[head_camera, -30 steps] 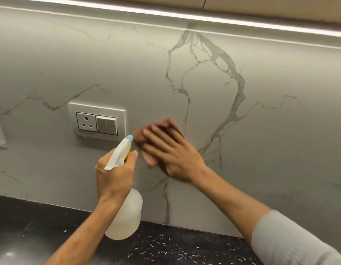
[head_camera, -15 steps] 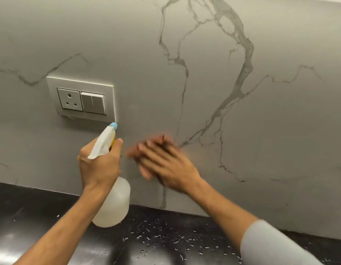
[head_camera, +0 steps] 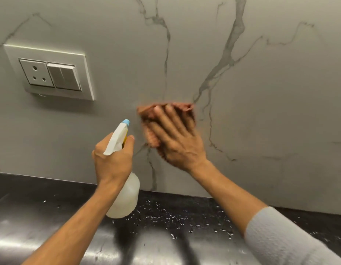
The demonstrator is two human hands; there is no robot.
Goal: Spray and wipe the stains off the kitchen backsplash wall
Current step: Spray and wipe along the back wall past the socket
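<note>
wall [head_camera: 280, 111]: grey marble, dark veins | socket plate [head_camera: 49, 73]: wall, upper left | countertop [head_camera: 32, 217]: black, glossy, droplets

My right hand [head_camera: 177, 138] presses a reddish cloth [head_camera: 166, 119] flat against the backsplash [head_camera: 261, 92], right of the socket plate [head_camera: 49, 73]. My left hand [head_camera: 112, 159] grips the spray bottle [head_camera: 125, 196] below that plate.

Two hands, left [head_camera: 112, 161] and right [head_camera: 177, 142], one spray bottle [head_camera: 125, 196], one cloth [head_camera: 148, 113], one socket plate [head_camera: 49, 73].
</note>
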